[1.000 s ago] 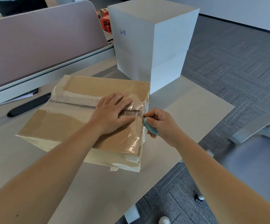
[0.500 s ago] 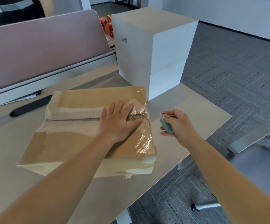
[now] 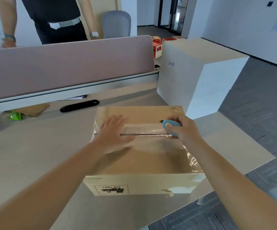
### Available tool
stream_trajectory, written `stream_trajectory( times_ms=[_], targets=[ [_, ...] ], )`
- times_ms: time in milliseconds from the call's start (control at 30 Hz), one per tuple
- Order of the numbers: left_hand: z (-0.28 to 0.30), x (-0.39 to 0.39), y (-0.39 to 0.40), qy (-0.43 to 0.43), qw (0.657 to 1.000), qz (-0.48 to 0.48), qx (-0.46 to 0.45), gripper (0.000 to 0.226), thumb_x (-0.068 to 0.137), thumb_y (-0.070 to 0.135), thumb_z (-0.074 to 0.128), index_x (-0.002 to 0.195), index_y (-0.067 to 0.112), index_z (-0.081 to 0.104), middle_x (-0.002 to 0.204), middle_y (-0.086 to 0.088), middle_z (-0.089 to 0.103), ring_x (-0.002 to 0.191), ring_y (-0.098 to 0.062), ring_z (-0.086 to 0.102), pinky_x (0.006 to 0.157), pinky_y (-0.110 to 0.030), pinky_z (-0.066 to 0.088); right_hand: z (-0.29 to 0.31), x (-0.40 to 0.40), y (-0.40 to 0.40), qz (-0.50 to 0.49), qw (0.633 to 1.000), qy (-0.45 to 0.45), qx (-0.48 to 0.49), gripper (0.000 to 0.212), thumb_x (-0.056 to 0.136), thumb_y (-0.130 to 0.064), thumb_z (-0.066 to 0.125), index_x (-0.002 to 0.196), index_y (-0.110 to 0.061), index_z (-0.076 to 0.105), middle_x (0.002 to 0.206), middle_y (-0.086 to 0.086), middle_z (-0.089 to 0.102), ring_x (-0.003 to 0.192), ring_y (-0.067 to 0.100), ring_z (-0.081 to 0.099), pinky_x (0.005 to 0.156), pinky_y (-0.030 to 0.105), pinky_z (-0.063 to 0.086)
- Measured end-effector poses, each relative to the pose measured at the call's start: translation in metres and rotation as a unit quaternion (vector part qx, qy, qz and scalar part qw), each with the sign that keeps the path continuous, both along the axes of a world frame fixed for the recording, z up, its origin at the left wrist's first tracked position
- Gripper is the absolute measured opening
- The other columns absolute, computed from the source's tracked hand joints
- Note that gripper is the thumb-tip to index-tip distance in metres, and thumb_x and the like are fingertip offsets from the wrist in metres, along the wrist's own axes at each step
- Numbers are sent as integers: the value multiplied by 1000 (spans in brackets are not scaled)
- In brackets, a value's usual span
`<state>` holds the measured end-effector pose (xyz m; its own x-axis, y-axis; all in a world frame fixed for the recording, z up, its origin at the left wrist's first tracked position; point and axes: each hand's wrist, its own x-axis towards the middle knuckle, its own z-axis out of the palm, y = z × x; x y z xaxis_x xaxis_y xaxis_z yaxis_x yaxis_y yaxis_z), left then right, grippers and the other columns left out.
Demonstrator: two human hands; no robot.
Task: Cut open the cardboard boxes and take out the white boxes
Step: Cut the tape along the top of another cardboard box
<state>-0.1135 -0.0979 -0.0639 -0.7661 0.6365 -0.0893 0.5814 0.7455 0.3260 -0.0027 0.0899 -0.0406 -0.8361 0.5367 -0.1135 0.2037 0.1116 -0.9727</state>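
Note:
A taped cardboard box (image 3: 151, 160) lies flat on the desk (image 3: 35, 155), its front side showing a printed label. My left hand (image 3: 113, 133) rests with straight fingers on the left part of the box top, over the taped centre seam. My right hand (image 3: 182, 130) grips a small blue box cutter (image 3: 171, 127) above the right end of that seam, blade pointing left. Two stacked white boxes (image 3: 200, 77) stand behind the cardboard box at the right.
A pink desk divider (image 3: 68, 63) runs along the back, with a person standing behind it. A black oblong object (image 3: 79, 105), a brown cardboard piece (image 3: 33, 109) and a green wrapper (image 3: 15, 116) lie near the divider. The desk edge is close on the right.
The cardboard box has turned so its labelled side faces me. My right hand moved the cutter from beside the box to above the top seam. My left hand slid left.

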Motion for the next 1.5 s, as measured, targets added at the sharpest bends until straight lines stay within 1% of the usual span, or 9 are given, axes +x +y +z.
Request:
stream_trajectory(
  times_ms=[133, 233, 367, 500, 667, 733, 933, 1233, 1500],
  targets=[
    [1, -27, -65, -17, 998, 1, -54, 113, 45, 81, 18, 147, 32, 13, 156, 4, 3, 143, -21, -1, 114, -36, 3, -1, -27, -49, 50, 994, -5, 94, 17, 80, -2, 63, 92, -14, 64, 79, -11, 56, 76, 10, 52, 70, 24, 45],
    [-3, -45, -95, -48, 997, -7, -63, 98, 57, 80, 36, 145, 43, 11, 156, 3, -2, 143, -21, -4, 115, -39, 3, -6, -47, -88, 74, 987, -16, 142, 17, 80, -4, 64, 93, -13, 66, 81, -9, 58, 78, 11, 52, 72, 20, 41],
    [-9, -60, -107, -70, 996, -30, -49, 83, 78, 60, 58, 143, 48, 8, 156, 3, -6, 143, -21, -6, 115, -41, 5, -12, -63, -129, 84, 984, -13, 159, 19, 83, -5, 62, 99, -13, 67, 87, -7, 59, 82, 11, 53, 70, 17, 40],
    [-12, -71, -106, -94, 994, -54, -33, 88, 74, 60, 62, 143, 49, 7, 156, 4, -7, 143, -22, -7, 115, -43, 6, -13, -74, -150, 100, 974, -21, 201, 22, 86, -5, 59, 106, -12, 66, 94, -6, 61, 88, 9, 53, 69, 8, 37],
    [-16, -77, -106, -121, 990, -73, -26, 90, 75, 58, 62, 144, 47, 5, 157, 0, -6, 144, -24, -8, 115, -43, 3, -14, -83, -160, 133, 951, -58, 273, 26, 88, -7, 55, 112, -15, 64, 114, 2, 64, 101, 13, 55, 79, 14, 36],
    [-17, -77, -106, -129, 988, -74, -27, 91, 75, 59, 61, 144, 47, 3, 157, -1, -6, 144, -25, -8, 115, -45, 3, -14, -85, -162, 141, 943, -69, 293, 27, 89, -7, 54, 113, -16, 63, 117, 2, 62, 105, 16, 56, 75, 10, 36],
    [-19, -76, -108, -147, 986, -78, -14, 92, 75, 60, 60, 143, 47, -1, 157, -4, -3, 144, -25, -8, 115, -45, 2, -10, -90, -162, 162, 924, -89, 333, 25, 89, -6, 53, 108, -16, 65, 116, 2, 62, 103, 13, 53, 83, 17, 33],
    [-16, -74, -107, -147, 985, -84, -17, 91, 77, 59, 58, 144, 45, -1, 157, -5, 2, 144, -25, -8, 114, -45, 1, -6, -94, -163, 183, 913, -116, 345, 24, 88, -7, 53, 106, -17, 66, 110, 4, 64, 92, 14, 53, 78, 22, 36],
    [-10, -71, -108, -150, 985, -83, -23, 91, 78, 59, 58, 145, 44, -1, 157, -6, 2, 144, -26, -8, 114, -46, 0, 3, -99, -164, 241, 858, -151, 428, 27, 89, -4, 50, 111, -13, 62, 115, 4, 60, 106, 23, 53, 84, 23, 34]
  ],
)
